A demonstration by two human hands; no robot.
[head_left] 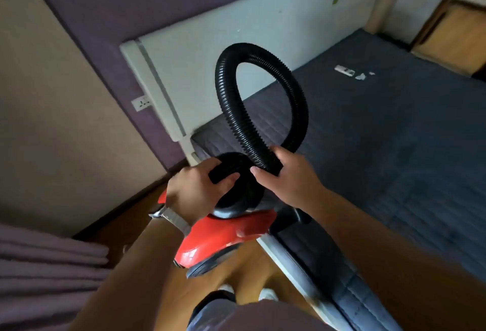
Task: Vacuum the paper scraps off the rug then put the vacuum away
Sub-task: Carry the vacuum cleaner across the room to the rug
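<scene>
A red canister vacuum (223, 233) with a black top hangs above the wooden floor at the rug's near corner. My left hand (194, 191), with a watch on its wrist, grips the black handle (223, 170) on the vacuum's top. My right hand (286, 175) holds the black ribbed hose (231, 109), which arches up in a tall loop in front of me. The dark blue quilted rug (381, 151) lies to the right. White paper scraps (352, 71) lie on the rug's far part.
A white panel (236, 33) leans against the purple wall beyond the rug. A wall socket (141, 103) sits low on that wall at the left. Purple folded fabric (50, 265) fills the lower left. Wooden floor (249, 270) shows beneath me, with my feet below.
</scene>
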